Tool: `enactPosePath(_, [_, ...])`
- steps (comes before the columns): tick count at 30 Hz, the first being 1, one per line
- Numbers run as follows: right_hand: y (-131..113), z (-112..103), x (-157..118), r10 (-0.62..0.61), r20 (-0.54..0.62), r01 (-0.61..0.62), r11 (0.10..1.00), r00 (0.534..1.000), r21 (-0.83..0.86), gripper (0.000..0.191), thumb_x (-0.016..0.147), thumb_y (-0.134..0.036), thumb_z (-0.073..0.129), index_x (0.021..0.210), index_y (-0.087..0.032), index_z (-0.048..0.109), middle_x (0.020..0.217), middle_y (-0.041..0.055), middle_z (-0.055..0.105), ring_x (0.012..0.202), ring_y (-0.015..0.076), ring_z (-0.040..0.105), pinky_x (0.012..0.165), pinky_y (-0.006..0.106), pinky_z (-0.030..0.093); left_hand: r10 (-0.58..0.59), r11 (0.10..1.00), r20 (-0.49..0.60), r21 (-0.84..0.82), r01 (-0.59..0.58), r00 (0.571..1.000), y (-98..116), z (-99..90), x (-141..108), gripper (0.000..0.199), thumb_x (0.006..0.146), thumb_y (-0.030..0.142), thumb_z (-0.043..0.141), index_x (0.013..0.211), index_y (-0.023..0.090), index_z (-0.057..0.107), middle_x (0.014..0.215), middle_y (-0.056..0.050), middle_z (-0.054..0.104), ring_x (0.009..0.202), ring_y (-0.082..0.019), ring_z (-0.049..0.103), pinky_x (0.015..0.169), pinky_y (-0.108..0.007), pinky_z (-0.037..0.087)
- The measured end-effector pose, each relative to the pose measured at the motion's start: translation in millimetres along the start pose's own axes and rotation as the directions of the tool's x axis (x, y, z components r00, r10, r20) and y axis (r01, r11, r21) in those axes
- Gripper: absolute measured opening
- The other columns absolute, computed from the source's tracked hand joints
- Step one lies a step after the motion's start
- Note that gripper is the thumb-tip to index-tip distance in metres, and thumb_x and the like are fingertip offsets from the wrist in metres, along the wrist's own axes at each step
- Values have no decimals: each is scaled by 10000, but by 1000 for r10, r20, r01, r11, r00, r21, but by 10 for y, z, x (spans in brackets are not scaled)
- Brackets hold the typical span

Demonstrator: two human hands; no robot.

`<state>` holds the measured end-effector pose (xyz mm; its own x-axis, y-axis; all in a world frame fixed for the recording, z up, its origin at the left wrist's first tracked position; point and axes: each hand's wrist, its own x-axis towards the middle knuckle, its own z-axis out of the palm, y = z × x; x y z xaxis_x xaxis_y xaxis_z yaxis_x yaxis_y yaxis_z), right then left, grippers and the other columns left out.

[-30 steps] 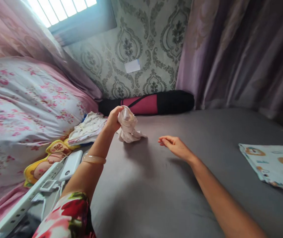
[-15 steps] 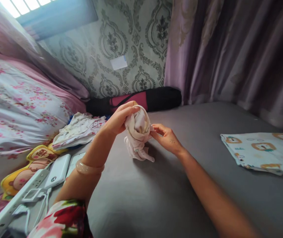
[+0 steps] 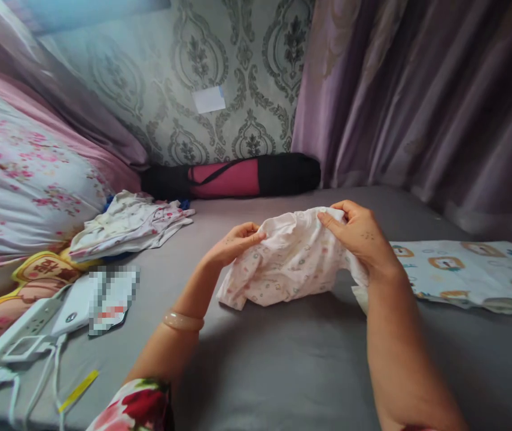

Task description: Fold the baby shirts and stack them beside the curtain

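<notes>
A small pale pink baby shirt (image 3: 292,257) with a fine print hangs spread between my two hands, just over the grey bed sheet (image 3: 274,371). My left hand (image 3: 238,242) pinches its upper left edge near the shoulder. At the upper right edge, my right hand (image 3: 357,230) grips the cloth between thumb and fingers. One sleeve droops down at the left; the other is partly hidden behind my right wrist.
To the right lies a folded white cloth (image 3: 466,269) with lion prints. Folded clothes (image 3: 130,224) sit at the left, near a power bank (image 3: 76,305), a power strip (image 3: 9,335) and cables. A long black and pink bag (image 3: 229,178) rests along the wall.
The bunched shirt has been opened out and stretched between both hands. My right hand has moved right and up, and my left hand a little lower. The view has shifted slightly.
</notes>
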<state>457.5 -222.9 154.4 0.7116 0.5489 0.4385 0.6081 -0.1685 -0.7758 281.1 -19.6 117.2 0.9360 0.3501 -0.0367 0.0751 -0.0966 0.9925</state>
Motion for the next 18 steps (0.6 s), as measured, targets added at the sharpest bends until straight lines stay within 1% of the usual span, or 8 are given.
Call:
enactPosePath(2, [151, -49, 46, 60, 51, -54, 992, 997, -115, 285, 753, -474, 650, 783, -191, 637, 598, -19, 546, 540, 138, 470, 531, 268, 362, -42, 999, 45, -14, 42, 998, -110, 73, 9, 448, 662, 461, 796, 921, 170, 576, 779, 20, 585, 663, -94, 529, 592, -203, 391])
enactPosePath(4, [271, -92, 75, 96, 75, -80, 979, 993, -189, 253, 749, -432, 633, 795, -183, 641, 576, -27, 532, 527, 134, 462, 530, 265, 357, -66, 998, 72, -8, 66, 995, -210, 117, 22, 449, 632, 403, 825, 923, 167, 577, 785, 12, 601, 692, -107, 550, 613, -212, 403])
enactPosePath(6, [357, -119, 90, 94, 88, -73, 973, 992, -219, 258, 746, -387, 616, 889, -178, 662, 600, -24, 558, 534, 137, 472, 548, 266, 373, -76, 997, 64, 6, 76, 995, -298, 135, 43, 416, 636, 390, 816, 889, 163, 575, 756, 16, 595, 675, -106, 545, 598, -211, 391])
enactPosePath(9, [453, -129, 100, 77, 157, -39, 972, 985, -230, 346, 750, -326, 571, 1051, -192, 675, 704, -2, 638, 548, 141, 492, 596, 281, 407, -74, 997, 33, 18, 74, 997, -386, 127, 79, 385, 662, 401, 784, 873, 162, 567, 730, 22, 578, 642, -99, 527, 569, -206, 368])
enactPosePath(11, [513, -123, 111, 78, 208, -28, 972, 975, -235, 314, 743, -291, 546, 1002, -201, 697, 775, 18, 680, 591, 154, 531, 633, 293, 425, -64, 998, 4, 16, 64, 998, -407, 115, 90, 371, 684, 407, 758, 870, 165, 547, 729, 27, 564, 630, -93, 513, 556, -200, 356])
enactPosePath(13, [569, -110, 125, 78, 222, -23, 970, 972, -240, 240, 717, -256, 536, 880, -201, 704, 816, 32, 700, 675, 178, 580, 670, 299, 436, -46, 999, -50, 19, 47, 998, -408, 110, 87, 344, 710, 402, 725, 865, 170, 524, 737, 30, 551, 635, -91, 503, 554, -195, 357])
enactPosePath(15, [619, -84, 140, 74, 216, -18, 968, 974, -252, 202, 689, -227, 529, 808, -202, 691, 800, 32, 699, 728, 193, 598, 686, 299, 439, -26, 999, -122, 16, 29, 992, -403, 116, 77, 301, 745, 392, 678, 874, 178, 510, 747, 34, 543, 643, -94, 501, 555, -193, 364])
enactPosePath(18, [668, -24, 156, 76, 218, -21, 969, 973, -248, 222, 679, -203, 506, 810, -199, 685, 755, 25, 683, 705, 188, 586, 669, 296, 437, -13, 1000, -183, -12, 11, 983, -416, 128, 71, 262, 780, 386, 639, 910, 186, 531, 807, 21, 565, 693, -107, 528, 586, -202, 403])
